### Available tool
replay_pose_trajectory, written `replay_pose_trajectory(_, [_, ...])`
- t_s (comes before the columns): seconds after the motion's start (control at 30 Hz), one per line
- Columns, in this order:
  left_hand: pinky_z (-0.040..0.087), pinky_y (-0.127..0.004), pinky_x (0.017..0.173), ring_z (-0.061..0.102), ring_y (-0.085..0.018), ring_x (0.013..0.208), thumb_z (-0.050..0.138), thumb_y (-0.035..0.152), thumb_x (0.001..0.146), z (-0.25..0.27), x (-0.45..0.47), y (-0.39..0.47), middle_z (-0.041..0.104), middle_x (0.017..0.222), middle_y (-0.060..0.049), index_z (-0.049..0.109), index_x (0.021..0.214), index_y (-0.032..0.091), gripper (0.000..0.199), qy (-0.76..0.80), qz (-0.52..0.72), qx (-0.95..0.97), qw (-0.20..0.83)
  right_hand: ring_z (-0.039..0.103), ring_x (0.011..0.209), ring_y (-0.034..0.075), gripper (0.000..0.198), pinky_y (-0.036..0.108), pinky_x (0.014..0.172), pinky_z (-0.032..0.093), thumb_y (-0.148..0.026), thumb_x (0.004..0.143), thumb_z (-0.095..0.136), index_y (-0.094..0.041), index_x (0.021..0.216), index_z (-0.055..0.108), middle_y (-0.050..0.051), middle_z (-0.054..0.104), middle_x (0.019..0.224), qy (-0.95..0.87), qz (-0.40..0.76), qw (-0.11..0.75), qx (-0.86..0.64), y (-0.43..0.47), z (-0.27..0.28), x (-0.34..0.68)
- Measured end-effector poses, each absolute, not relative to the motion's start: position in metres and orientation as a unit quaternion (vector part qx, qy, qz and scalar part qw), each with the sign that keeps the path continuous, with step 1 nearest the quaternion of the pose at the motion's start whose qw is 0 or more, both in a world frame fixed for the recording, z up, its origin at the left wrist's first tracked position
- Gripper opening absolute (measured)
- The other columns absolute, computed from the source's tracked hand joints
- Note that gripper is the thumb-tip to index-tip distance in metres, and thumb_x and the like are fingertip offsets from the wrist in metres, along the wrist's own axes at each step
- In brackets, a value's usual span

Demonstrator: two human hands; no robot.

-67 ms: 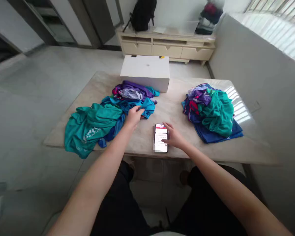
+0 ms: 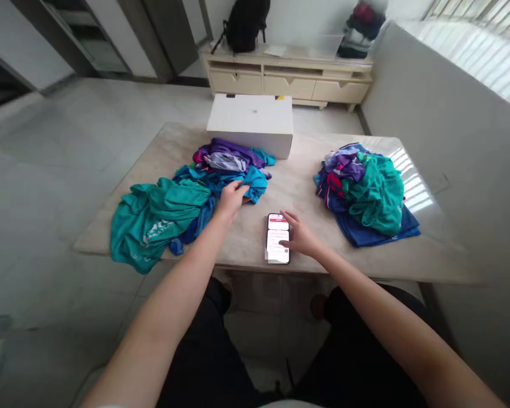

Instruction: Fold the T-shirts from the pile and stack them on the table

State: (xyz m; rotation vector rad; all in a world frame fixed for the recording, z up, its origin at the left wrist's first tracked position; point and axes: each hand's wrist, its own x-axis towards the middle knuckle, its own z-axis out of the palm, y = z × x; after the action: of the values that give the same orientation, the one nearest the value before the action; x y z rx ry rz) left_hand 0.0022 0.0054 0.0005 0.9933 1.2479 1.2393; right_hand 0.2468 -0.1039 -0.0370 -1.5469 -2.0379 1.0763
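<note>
My left hand (image 2: 233, 199) is closed, with thumb and fingers pinching a bright blue garment (image 2: 256, 186) at the right edge of the left clothes heap. My right hand (image 2: 301, 235) is beside a phone (image 2: 277, 246) lying flat with its screen lit. Its thumb and index finger are spread over the screen's right side, and nothing is gripped. Left of my left hand, a green T-shirt with white print (image 2: 157, 218) droops over the table's front edge. Purple and lilac clothes (image 2: 227, 156) lie crumpled behind the blue garment.
On the pale table (image 2: 297, 195), a second clothes heap (image 2: 378, 192) lies at the right, with folded dark blue cloth under it. A white box (image 2: 250, 116) stands behind the left heap. Beyond are a low cabinet (image 2: 255, 82) and a black backpack (image 2: 247, 25).
</note>
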Motion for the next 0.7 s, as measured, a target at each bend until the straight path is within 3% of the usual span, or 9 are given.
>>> replay_pose_trajectory(0.23, [0.061, -0.030, 0.071, 0.064, -0.016, 0.080, 0.075, 0.035, 0.069, 0.007, 0.015, 0.018, 0.068, 0.086, -0.002, 0.069, 0.094, 0.016, 0.032, 0.491, 0.558, 0.401, 0.535, 0.063, 0.080, 0.014, 0.100, 0.038, 0.086, 0.057, -0.035, 0.076, 0.080, -0.028, 0.164, 0.033, 0.014, 0.031, 0.165, -0.727, 0.384, 0.179, -0.541, -0.109, -0.036, 0.243])
replay_pose_trajectory(0.4, [0.058, -0.025, 0.061, 0.062, -0.015, 0.073, 0.076, 0.040, 0.075, 0.015, 0.020, 0.017, 0.068, 0.084, -0.001, 0.073, 0.100, 0.015, 0.036, 0.468, 0.599, 0.422, 0.494, 0.062, 0.079, 0.013, 0.094, 0.037, 0.085, 0.056, -0.039, 0.079, 0.078, -0.027, 0.163, 0.036, 0.014, 0.032, 0.165, -0.739, 0.368, 0.164, -0.540, -0.118, -0.035, 0.235])
replay_pose_trajectory(0.6, [0.056, -0.025, 0.068, 0.063, -0.013, 0.073, 0.084, 0.045, 0.073, 0.032, 0.024, 0.014, 0.068, 0.084, 0.000, 0.070, 0.098, 0.019, 0.038, 0.370, 0.662, 0.336, 0.559, 0.065, 0.077, 0.016, 0.078, 0.035, 0.076, 0.055, -0.049, 0.084, 0.072, -0.032, 0.156, 0.048, 0.009, 0.050, 0.155, -0.759, 0.332, 0.146, -0.540, -0.116, -0.019, 0.237])
replay_pose_trajectory(0.7, [0.056, -0.025, 0.073, 0.065, -0.012, 0.076, 0.085, 0.043, 0.076, 0.047, 0.043, -0.001, 0.070, 0.089, 0.000, 0.070, 0.101, 0.020, 0.037, 0.323, 0.653, 0.340, 0.594, 0.065, 0.077, 0.017, 0.087, 0.037, 0.075, 0.056, -0.051, 0.082, 0.074, -0.036, 0.160, 0.040, 0.008, 0.051, 0.154, -0.740, 0.308, 0.218, -0.557, -0.103, -0.008, 0.238])
